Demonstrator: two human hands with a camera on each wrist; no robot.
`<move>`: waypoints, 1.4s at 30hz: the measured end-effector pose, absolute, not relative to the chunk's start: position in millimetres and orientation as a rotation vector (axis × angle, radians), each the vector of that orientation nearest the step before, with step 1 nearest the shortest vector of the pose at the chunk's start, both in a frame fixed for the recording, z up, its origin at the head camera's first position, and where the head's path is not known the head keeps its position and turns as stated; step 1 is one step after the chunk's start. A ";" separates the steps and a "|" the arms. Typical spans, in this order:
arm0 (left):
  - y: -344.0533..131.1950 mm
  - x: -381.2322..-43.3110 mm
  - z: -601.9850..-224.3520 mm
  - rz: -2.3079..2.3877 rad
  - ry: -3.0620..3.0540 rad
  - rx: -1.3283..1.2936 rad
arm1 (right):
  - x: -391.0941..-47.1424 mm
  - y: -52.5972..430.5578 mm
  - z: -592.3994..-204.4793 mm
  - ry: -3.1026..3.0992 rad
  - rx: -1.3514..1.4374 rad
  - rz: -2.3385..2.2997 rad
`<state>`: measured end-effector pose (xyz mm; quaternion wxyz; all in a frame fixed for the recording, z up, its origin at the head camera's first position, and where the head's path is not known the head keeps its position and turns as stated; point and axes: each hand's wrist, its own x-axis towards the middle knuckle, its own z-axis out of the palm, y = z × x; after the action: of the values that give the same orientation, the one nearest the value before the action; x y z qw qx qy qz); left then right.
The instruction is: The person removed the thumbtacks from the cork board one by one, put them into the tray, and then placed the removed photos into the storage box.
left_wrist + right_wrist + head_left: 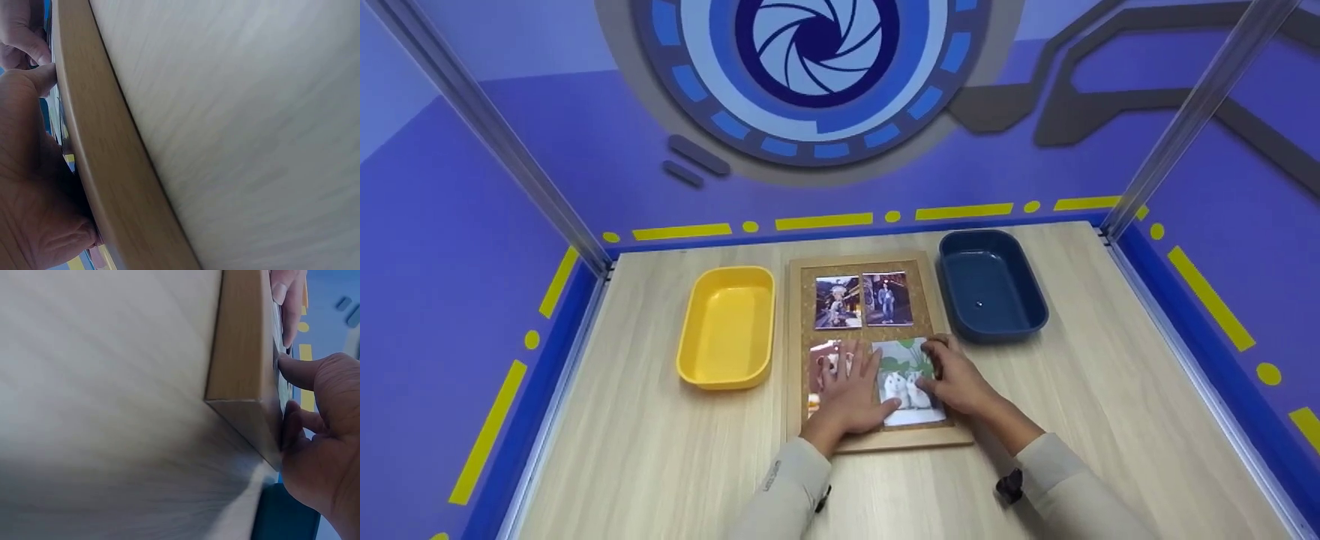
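A framed cork board (840, 264) lies on the table, bearing several photos. My left hand (851, 397) rests with fingers spread over the lower left photo (815, 375), an animal picture mostly covered by the hand. Its thumb reaches onto the left edge of the photo of white mice (898, 386) at the lower right. At that photo's right edge, my right hand (964, 382) has its fingers curled and holds the side, with the thumb (298, 371) on its face. Above them sit two photos of figures, a left one (838, 302) and a right one (888, 298), both flat on the cork.
A yellow tray (687, 352) stands left of the board. To the right is a dark blue tray (1020, 335), close beside the frame, with a small bright object (979, 304) inside. Purple-blue panels (547, 165) wall the table at the back and both sides.
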<state>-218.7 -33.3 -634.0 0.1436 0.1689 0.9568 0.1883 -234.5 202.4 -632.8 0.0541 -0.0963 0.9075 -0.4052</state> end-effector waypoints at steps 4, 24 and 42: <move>-32.6 -219.3 -634.9 0.530 2.767 0.488 | -238.7 202.7 -630.6 2.724 -0.281 -1.240; -33.9 -218.8 -633.1 0.516 2.766 0.477 | -244.1 201.4 -632.8 2.735 -0.299 -1.304; -48.8 -211.0 -628.2 0.769 2.809 0.507 | -241.3 198.7 -634.7 2.757 -0.265 -1.290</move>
<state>-211.0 -48.8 -628.2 0.0924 0.1707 0.9462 0.2589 -241.3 198.7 -634.7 0.0430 -0.0866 0.9015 -0.4218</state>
